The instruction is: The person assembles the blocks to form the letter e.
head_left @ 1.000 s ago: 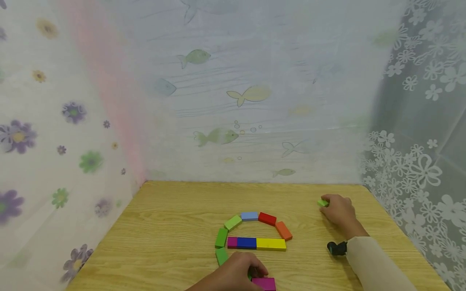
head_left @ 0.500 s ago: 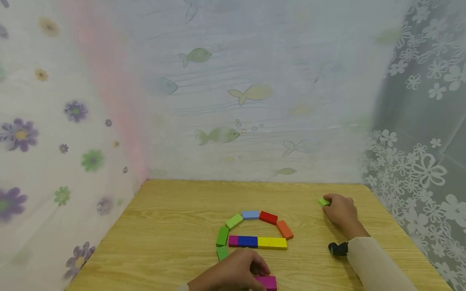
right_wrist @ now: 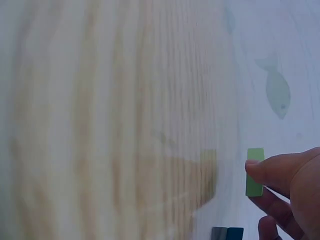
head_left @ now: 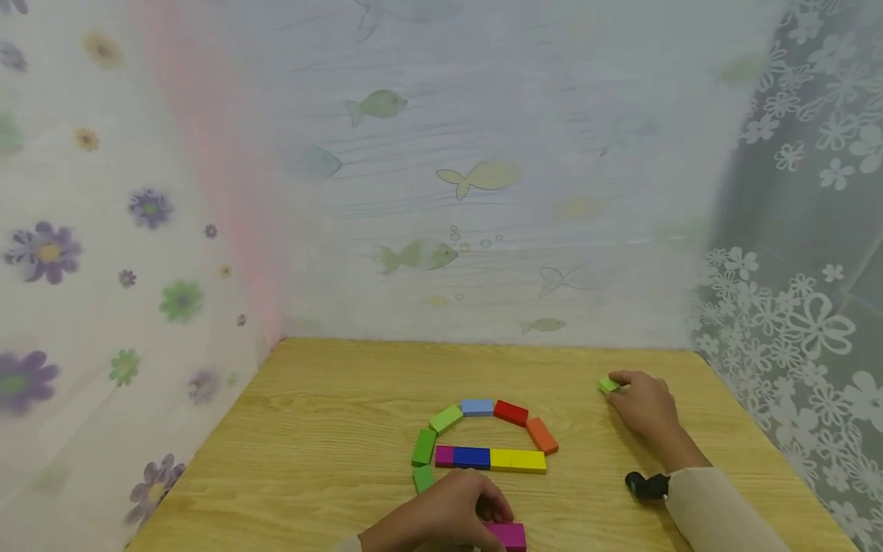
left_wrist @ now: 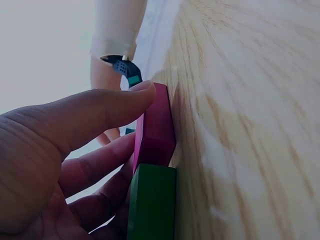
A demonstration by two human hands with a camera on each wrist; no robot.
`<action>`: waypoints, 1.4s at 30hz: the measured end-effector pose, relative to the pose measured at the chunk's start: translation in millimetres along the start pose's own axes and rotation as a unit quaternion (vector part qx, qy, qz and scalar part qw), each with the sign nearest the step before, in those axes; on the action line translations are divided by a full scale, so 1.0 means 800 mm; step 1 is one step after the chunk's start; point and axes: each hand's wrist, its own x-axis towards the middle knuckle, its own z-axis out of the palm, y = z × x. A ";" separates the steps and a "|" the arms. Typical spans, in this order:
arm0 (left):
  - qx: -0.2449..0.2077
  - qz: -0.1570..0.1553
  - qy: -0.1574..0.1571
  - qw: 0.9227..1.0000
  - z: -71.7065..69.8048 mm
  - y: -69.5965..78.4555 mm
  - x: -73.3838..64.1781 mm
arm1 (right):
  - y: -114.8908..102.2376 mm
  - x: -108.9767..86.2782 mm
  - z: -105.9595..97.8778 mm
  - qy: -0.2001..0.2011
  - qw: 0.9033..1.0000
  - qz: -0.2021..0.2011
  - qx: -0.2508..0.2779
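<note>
At the table's near edge, my left hand (head_left: 448,510) grips a magenta block (left_wrist: 157,125) between thumb and fingers. Its end sits right against a dark green block (left_wrist: 152,202), which the left hand hides in the head view. Far to the right, my right hand (head_left: 645,406) pinches a light green block (right_wrist: 254,172) by thumb and fingertips. Between the hands lies a curved row of blocks: green (head_left: 424,447), light green (head_left: 446,419), light blue (head_left: 477,408), red (head_left: 511,413) and orange (head_left: 542,435).
Inside the curve runs a straight row: a small magenta block (head_left: 444,456), a blue block (head_left: 472,458) and a yellow block (head_left: 518,460). A grey and a teal piece (right_wrist: 234,233) show below the right hand. Patterned cloth surrounds the wooden table (head_left: 310,429).
My right hand has shifted slightly left with the light green block. The left hand keeps its grip on the magenta block, and the head view has turned a little left.
</note>
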 end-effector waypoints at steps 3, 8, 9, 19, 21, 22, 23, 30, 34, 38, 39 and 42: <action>-0.005 -0.007 -0.003 1.000 0.000 0.000 0.000 | -0.004 -0.008 0.001 -0.001 1.000 -0.008 0.019; -0.009 -0.015 -0.007 1.000 0.001 -0.001 0.001 | -0.010 -0.024 0.002 -0.002 0.999 -0.029 0.043; -0.009 -0.016 -0.007 1.000 0.001 -0.001 0.001 | -0.011 -0.027 0.003 -0.003 0.998 -0.030 0.050; -0.009 -0.012 -0.002 1.000 0.002 0.000 0.001 | -0.021 -0.049 0.006 -0.010 0.995 -0.053 0.080; -0.010 -0.007 -0.001 1.000 0.002 -0.001 0.001 | -0.023 -0.053 0.007 -0.017 0.995 -0.055 0.083; -0.012 -0.006 -0.001 1.000 0.002 -0.001 0.001 | -0.023 -0.054 0.007 -0.022 0.995 -0.056 0.084; -0.013 -0.005 -0.001 1.000 0.002 -0.001 0.000 | -0.024 -0.056 0.007 -0.028 0.994 -0.057 0.087; -0.010 -0.002 0.000 1.000 0.001 -0.001 0.000 | -0.028 -0.068 0.011 -0.054 0.993 -0.057 0.090; -0.012 0.003 0.000 1.000 0.002 -0.002 0.000 | -0.032 -0.075 0.010 -0.065 0.992 -0.063 0.091; -0.007 0.010 0.001 1.000 0.002 -0.003 0.000 | -0.036 -0.081 0.007 -0.081 0.989 -0.077 0.093; -0.005 0.012 0.001 1.000 0.002 -0.003 0.000 | -0.037 -0.083 0.007 -0.088 0.988 -0.079 0.096; -0.005 0.012 0.000 1.000 0.002 -0.003 0.000 | -0.039 -0.088 0.005 -0.108 0.984 -0.089 0.107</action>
